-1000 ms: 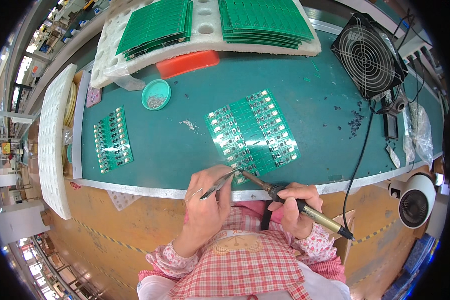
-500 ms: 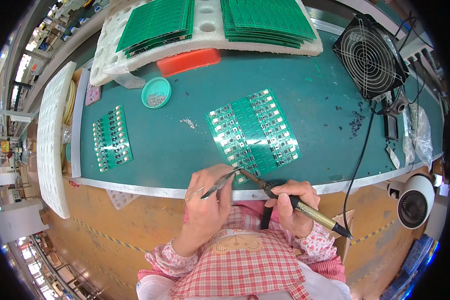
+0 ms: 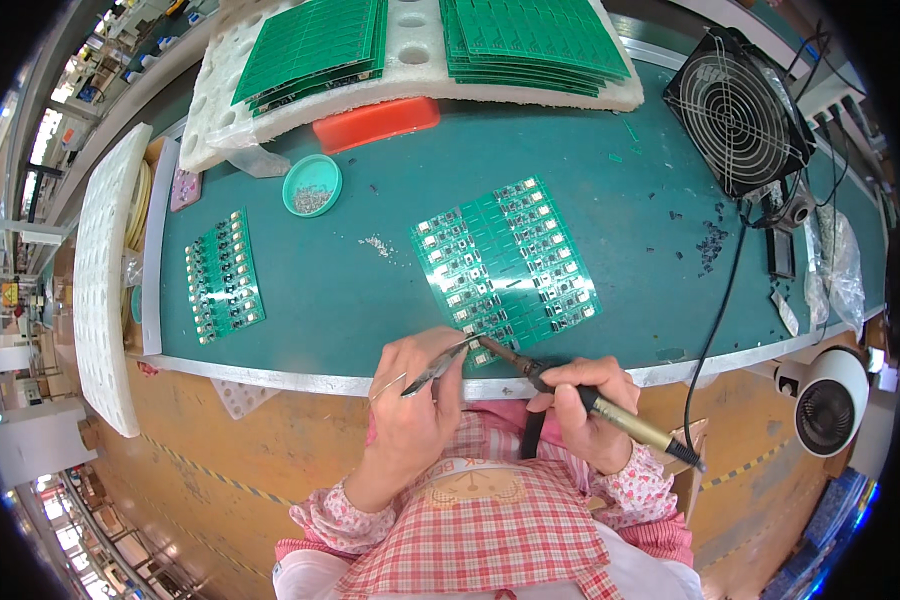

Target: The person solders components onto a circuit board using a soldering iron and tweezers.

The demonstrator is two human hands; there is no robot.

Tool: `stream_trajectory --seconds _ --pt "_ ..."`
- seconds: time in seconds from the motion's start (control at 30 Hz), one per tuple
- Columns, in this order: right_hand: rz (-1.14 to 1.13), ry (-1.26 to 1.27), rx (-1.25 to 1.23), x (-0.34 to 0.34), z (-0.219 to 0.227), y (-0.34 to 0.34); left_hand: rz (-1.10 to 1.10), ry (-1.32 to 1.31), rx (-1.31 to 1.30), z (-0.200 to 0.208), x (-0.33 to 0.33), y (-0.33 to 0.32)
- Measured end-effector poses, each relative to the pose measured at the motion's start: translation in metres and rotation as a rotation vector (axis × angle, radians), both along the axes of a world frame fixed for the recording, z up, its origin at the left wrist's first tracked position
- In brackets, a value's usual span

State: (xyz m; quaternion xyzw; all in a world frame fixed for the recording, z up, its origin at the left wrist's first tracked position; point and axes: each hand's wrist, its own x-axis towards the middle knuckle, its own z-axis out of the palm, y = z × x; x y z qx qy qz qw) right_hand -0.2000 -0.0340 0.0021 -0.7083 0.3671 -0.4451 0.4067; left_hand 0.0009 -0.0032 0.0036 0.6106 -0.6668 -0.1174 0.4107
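Note:
A green circuit board panel [image 3: 505, 265] with rows of small parts lies on the mat near the bench's front edge. My left hand [image 3: 410, 390] is closed on a pair of tweezers [image 3: 437, 369], whose tips reach the panel's near left corner. My right hand [image 3: 592, 405] grips a soldering iron [image 3: 642, 430] by its dark and brass-coloured handle. The iron's tip meets the same corner, close beside the tweezer tips. Whether the tips touch a part there is too small to tell.
A smaller populated board [image 3: 224, 278] lies left, near a green dish [image 3: 312, 186] of tiny parts. Behind stand a red tray [image 3: 377, 124] and foam [image 3: 410, 88] bearing stacked boards. A fan [image 3: 738, 118] stands far right; the iron's cord [image 3: 715, 345] hangs over the front edge.
The soldering iron's handle and my right hand have shifted very slightly, the rear end dipping a little. My left hand, the tweezers and the panel look almost unmoved.

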Motion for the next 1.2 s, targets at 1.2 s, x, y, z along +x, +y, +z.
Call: stream_trajectory --seconds 1.2 --pt "-0.261 0.532 -0.358 0.026 0.002 -0.006 0.01 0.05 0.015 0.002 0.002 0.002"
